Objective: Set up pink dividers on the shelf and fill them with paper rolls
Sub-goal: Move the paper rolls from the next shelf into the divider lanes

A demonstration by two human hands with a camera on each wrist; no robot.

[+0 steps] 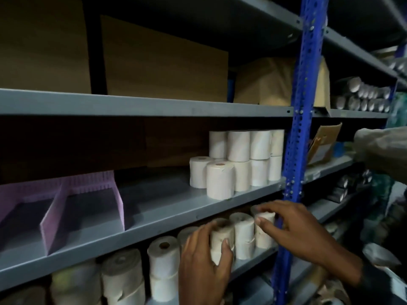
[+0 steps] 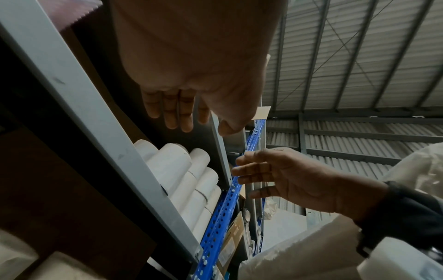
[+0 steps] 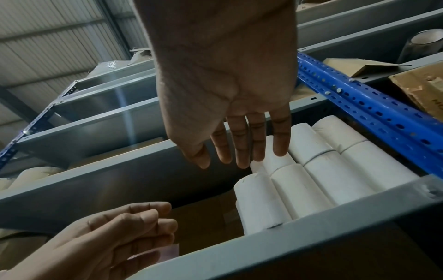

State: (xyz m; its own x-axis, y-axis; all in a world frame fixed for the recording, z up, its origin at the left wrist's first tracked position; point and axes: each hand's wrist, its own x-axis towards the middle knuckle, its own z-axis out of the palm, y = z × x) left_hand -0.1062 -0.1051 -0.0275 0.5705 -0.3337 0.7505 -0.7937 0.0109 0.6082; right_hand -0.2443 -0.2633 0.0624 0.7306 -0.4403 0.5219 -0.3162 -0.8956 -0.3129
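Note:
Pink dividers (image 1: 83, 201) stand on the left of the middle grey shelf (image 1: 176, 208), and their compartments hold nothing. White paper rolls (image 1: 237, 161) are stacked two high at that shelf's right end. More paper rolls (image 1: 244, 234) stand on the shelf below. My left hand (image 1: 218, 234) is spread in front of one of these lower rolls, thumb on its near side. My right hand (image 1: 261, 215) hovers over the roll beside the blue post. In the wrist views the left hand (image 2: 199, 123) and the right hand (image 3: 223, 163) show straight, relaxed fingers holding nothing.
A blue perforated post (image 1: 297, 128) bounds the bay on the right. Cardboard boxes (image 1: 165, 62) fill the top shelf. Another person's sleeve (image 1: 383, 150) reaches in at the far right. Larger rolls (image 1: 123, 274) sit lower left. The shelf between dividers and stacked rolls is bare.

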